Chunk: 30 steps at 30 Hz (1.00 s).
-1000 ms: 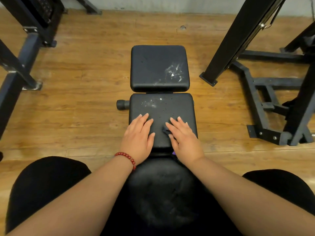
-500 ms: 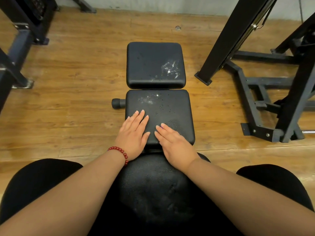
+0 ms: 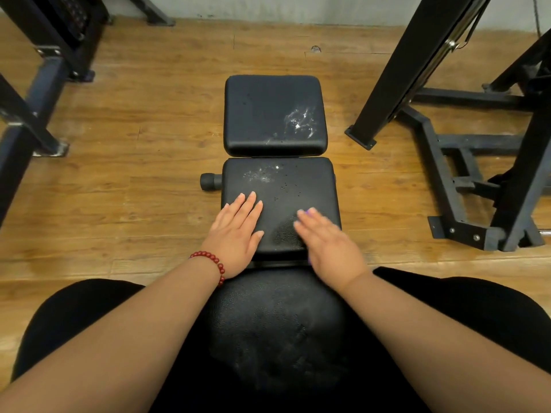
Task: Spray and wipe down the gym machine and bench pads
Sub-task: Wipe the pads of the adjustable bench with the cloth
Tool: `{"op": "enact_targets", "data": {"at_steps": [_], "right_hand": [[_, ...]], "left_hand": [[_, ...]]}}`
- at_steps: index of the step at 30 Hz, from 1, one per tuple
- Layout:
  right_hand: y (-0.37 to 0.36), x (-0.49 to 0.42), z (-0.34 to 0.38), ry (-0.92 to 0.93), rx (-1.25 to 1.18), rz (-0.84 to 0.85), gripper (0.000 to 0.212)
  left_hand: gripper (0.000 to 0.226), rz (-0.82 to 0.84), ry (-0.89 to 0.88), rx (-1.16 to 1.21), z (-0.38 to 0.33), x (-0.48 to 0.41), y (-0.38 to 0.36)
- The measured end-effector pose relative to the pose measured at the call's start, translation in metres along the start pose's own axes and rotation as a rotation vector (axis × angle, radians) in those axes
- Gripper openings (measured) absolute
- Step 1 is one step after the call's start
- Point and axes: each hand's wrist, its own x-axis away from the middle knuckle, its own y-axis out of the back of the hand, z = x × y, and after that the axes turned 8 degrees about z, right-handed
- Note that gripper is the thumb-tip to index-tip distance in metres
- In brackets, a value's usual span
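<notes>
Bench (image 3: 277, 162) of three black pads down the centre of the frame, on a wooden floor (image 3: 143, 144). Far pad (image 3: 268, 108) at upper centre, with white spray foam (image 3: 301, 122) in its lower right corner. Middle pad (image 3: 283, 186) just below, close against the far one, sprinkled with fine droplets (image 3: 262, 174) along its upper edge. Near pad (image 3: 277, 323) at bottom centre, between two black-clad thighs.

Left hand (image 3: 235, 234) flat on the lower left part of the middle pad, palm down, fingers straight and close together, thumb out to the right; red bead bracelet (image 3: 212, 260) on the wrist. Right hand (image 3: 328, 242) motion-blurred on the lower right part of the same pad, palm down, fingers straight and together, pinching nothing. Slivers of purple at its fingertips and under its heel; impossible to tell what they belong to. Dull damp smear (image 3: 286, 234) on the pad between the two hands.

Round black knob (image 3: 208, 181) jutting from the left side of the middle pad. Black machine frames at upper left (image 3: 44, 73) and along the right edge (image 3: 447, 162).
</notes>
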Motion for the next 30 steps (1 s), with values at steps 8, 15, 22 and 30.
{"op": "enact_targets", "data": {"at_steps": [8,15,22,30], "right_hand": [[-0.005,-0.002,0.017,0.121,-0.025,0.118,0.045],[0.005,-0.002,0.013,-0.157,0.094,0.127,0.041],[0.014,0.000,0.006,-0.194,0.140,0.260,0.056],[0.011,0.004,0.046,-0.313,0.035,0.302,0.062]], "left_hand": [[0.085,0.016,0.015,-0.031,-0.002,-0.001,0.001],[0.077,-0.003,0.022,-0.032,-0.005,0.001,0.000],[0.073,0.013,0.023,-0.029,-0.003,0.000,-0.001],[0.068,-0.093,0.056,-0.035,-0.015,-0.001,0.004]]}}
